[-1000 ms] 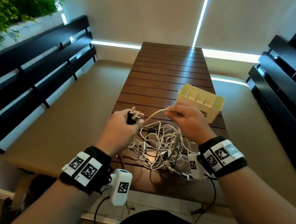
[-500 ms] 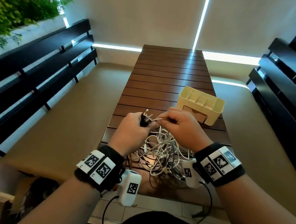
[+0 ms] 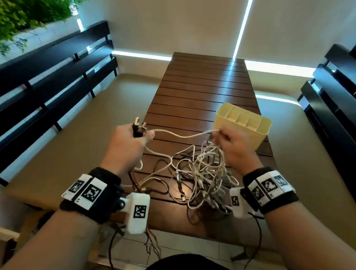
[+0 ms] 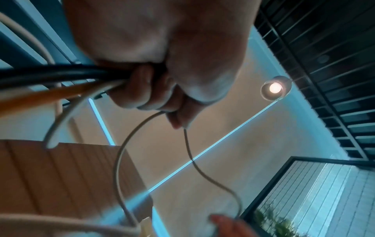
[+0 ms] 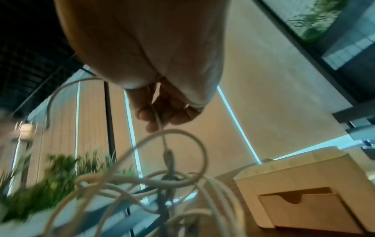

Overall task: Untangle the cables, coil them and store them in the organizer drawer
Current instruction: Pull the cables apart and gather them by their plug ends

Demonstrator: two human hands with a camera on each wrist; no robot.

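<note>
A tangle of white and dark cables [image 3: 199, 174] lies on the near end of the slatted wooden table [image 3: 203, 88]. My left hand [image 3: 128, 144] is raised at the table's left edge and grips a black plug [image 3: 137, 127] together with several cable ends [image 4: 67, 80]. My right hand [image 3: 231, 147] pinches a white cable [image 3: 183, 135] [image 5: 160, 121] above the tangle. That cable runs slack between both hands. The cream organizer [image 3: 243, 124] stands just beyond my right hand, its drawer [image 5: 308, 208] shut.
Dark slatted benches [image 3: 50, 73] run along both sides of the table. Tan seat cushions [image 3: 78, 138] flank it. Loose dark wires [image 3: 152, 244] hang over the near table edge. Green plants [image 3: 19, 12] are at the far left.
My hands have drawn apart, the left going left and the right going right, so a length of white cable now spans between them. More cable has spread out of the tangle.
</note>
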